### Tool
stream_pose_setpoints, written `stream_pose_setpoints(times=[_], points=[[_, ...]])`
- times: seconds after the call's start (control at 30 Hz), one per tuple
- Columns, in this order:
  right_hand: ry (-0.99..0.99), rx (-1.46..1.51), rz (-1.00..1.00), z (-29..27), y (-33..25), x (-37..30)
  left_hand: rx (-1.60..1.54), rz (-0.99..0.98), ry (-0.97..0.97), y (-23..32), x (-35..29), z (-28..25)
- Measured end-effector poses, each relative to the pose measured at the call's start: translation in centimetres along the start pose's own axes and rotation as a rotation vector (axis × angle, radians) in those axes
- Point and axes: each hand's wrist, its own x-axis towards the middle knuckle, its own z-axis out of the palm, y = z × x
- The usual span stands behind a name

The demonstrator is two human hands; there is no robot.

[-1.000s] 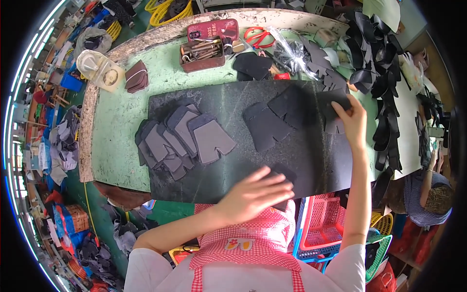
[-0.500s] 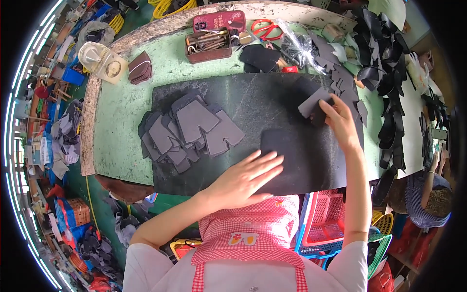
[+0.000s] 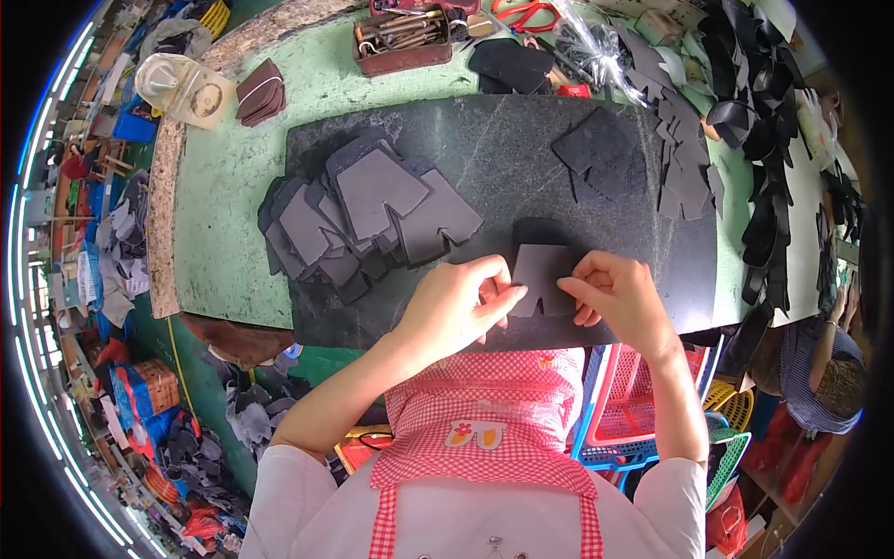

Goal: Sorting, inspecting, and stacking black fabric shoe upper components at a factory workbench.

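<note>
The grey panel [image 3: 544, 268] has moved from the upper right of the mat to the near edge, in front of the body, and the left hand [image 3: 458, 303], half a second ago spread palm-down, is now curled and come up to its side.

The right hand [image 3: 622, 293] pinches the panel's right edge, thumb on top and forefinger curled beside it. The left thumb and forefinger are drawn close together at the left edge; whether they grip it or only touch it, I cannot tell. Between them the panel lies notch toward the body, over a darker piece [image 3: 543, 229] whose top shows beyond its far edge.

The step in hand looks like lining up the grey panel on the dark piece. The next move seems to call for small, even shifts from both hands, squaring the sides and notch before any pressing.

Farther out on the black mat [image 3: 438, 126], a pile of notched grey panels [image 3: 377, 196] overlaps at the left, with dark pieces [image 3: 605, 154] toward the upper right and a row of grey panels [image 3: 684, 154] along the right edge. Beyond the mat sits an open tool tin [image 3: 402, 61].
</note>
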Motion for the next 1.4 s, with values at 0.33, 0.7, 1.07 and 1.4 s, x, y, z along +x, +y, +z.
stream_pose_setpoints(times=[0.33,0.7,1.07,1.4], points=[[0.095,-0.135,-0.063,0.4,0.2,0.0,0.36,0.114,0.068,0.2,0.9,0.7],[0.743,-0.436,-0.365,-9.8,0.7,4.1,0.847,0.682,-0.039,-1.2,-0.5,5.6],[0.975,-0.89,-0.518,-16.4,7.4,4.9,0.821,0.671,0.326,4.0,0.9,-2.4],[0.911,-0.819,-0.534,-14.9,4.7,5.7,0.754,0.817,0.357,-0.2,14.0,3.2]])
